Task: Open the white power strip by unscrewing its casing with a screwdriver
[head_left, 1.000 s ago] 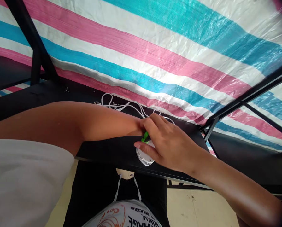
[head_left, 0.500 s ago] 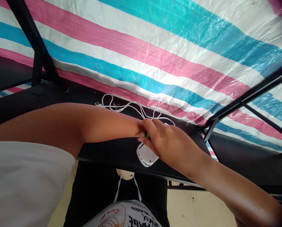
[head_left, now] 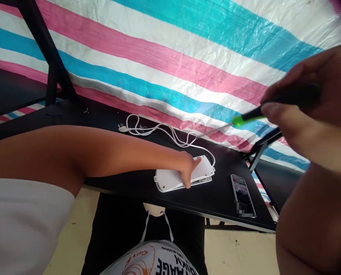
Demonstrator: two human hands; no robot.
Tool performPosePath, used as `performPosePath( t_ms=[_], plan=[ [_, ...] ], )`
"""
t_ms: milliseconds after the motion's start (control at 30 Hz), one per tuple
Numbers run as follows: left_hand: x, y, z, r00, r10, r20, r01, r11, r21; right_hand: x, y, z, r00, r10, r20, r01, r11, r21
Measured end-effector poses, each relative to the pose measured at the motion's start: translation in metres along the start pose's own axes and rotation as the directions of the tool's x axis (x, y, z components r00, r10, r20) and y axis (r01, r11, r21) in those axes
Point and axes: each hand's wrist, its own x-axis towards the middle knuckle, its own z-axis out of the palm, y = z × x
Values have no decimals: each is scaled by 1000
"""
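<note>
A white power strip [head_left: 170, 178] lies face down on the black table; along its near edge the back cover stands slightly apart from the body, with the inside partly showing. My left hand [head_left: 188, 169] grips it near the middle, thumb at the near edge and a finger stretched over the cover. Raised at the right, well away from the strip, my right hand [head_left: 325, 118] is closed around a screwdriver [head_left: 250, 114] with a black and green handle. Its thin shaft points left and is blurred. The strip's white cord [head_left: 170, 131] runs behind it to a plug [head_left: 123, 128].
A phone [head_left: 243, 195] lies on the black table [head_left: 216, 206] to the right. Small white scraps [head_left: 86, 111] are at the far left. Behind rises a striped plastic sheet [head_left: 159, 53], with black metal frame bars [head_left: 39, 38] at both sides.
My right hand has lifted off the power strip and moved up and right with the screwdriver. The strip now lies more crosswise, its cover edge apart. The phone has come into view.
</note>
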Motion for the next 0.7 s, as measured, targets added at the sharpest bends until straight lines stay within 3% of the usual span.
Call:
performPosePath(
  t_ms=[100, 267, 400, 533, 700],
  plan=[
    [-14, -5, -2, 998, 34, 52, -38, 997, 71, 44, 6, 39, 1000, 16, -20, -14, 999, 51],
    [-36, -13, 8, 999, 40, -9, -38, 990, 137, 101, 31, 86, 998, 30, -52, -22, 989, 147],
    [-52, -16, 30, 995, 29, -100, -15, 990, 139, 120, 46, 99, 999, 6, -53, 5, 978, 207],
    [-65, -16, 51, 981, -18, -192, 48, 987, 151, 132, 40, 107, 1000, -14, 1, 14, 978, 209],
    [-74, -16, 63, 971, -7, -239, 48, 985, 166, 141, 34, 120, 998, -58, 12, 54, 976, 213]
  ],
)
